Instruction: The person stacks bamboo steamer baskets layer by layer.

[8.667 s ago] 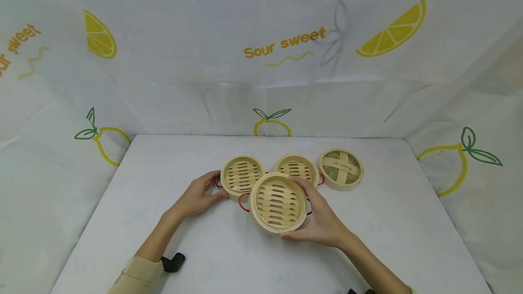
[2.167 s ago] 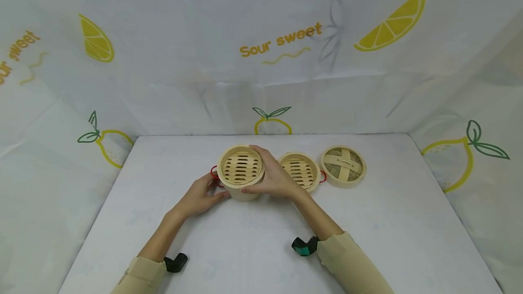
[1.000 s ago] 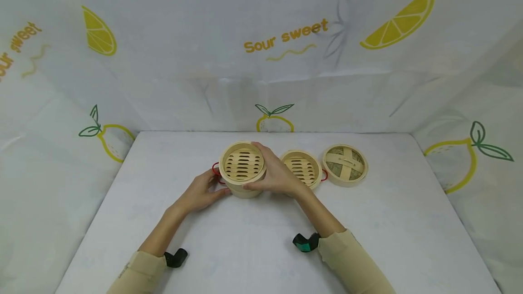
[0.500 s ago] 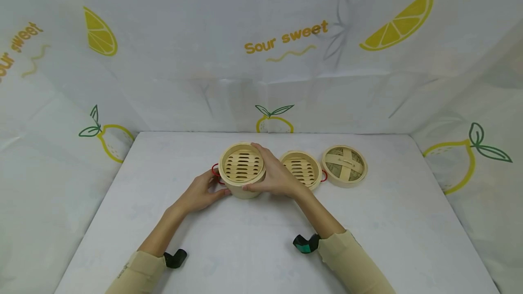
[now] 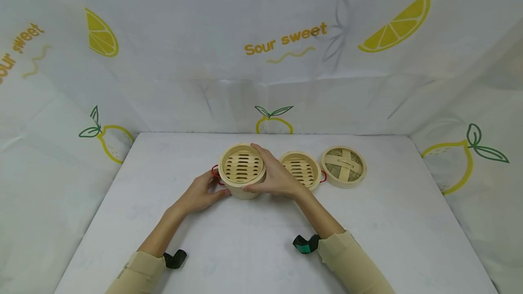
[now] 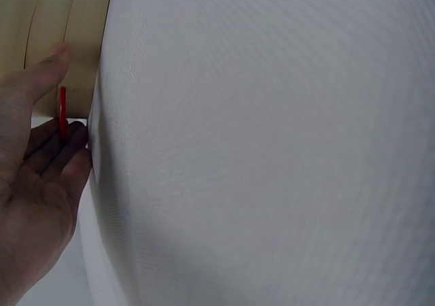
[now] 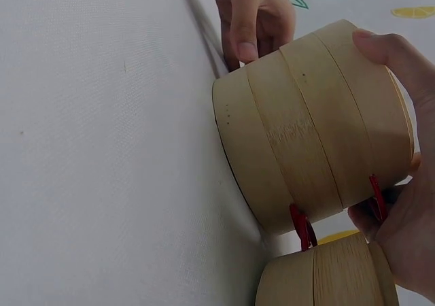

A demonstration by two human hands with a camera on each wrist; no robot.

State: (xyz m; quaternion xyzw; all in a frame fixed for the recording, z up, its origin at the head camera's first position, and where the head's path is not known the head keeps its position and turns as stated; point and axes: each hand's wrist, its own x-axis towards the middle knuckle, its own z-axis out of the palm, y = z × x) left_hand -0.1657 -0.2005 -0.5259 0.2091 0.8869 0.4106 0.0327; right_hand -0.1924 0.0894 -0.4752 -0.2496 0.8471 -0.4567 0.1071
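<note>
Two round bamboo steamer baskets stand stacked left of centre in the head view. My right hand (image 5: 275, 177) grips the upper basket (image 5: 242, 167) from the right, thumb on its near wall and fingers on the far side. The left hand (image 5: 201, 194) holds the lower basket (image 5: 245, 194) at its left side. In the left wrist view its thumb lies on the bamboo wall, with the other fingers by a red handle (image 6: 63, 114). The right wrist view shows the upper basket (image 7: 370, 115) seated on the lower basket (image 7: 241, 136), their walls in line. The lower basket's slats are hidden.
A third steamer basket (image 5: 301, 170) with a red handle (image 5: 324, 176) stands close to the stack's right. Beyond it lies a woven bamboo lid (image 5: 344, 166). A white cloth covers the table (image 5: 249, 248), and a lemon-print sheet (image 5: 184, 103) hangs behind.
Earlier my right hand held a steamer basket in front of the other two; it moved left and back onto the left basket. Over the last second the hands have stayed in place.
</note>
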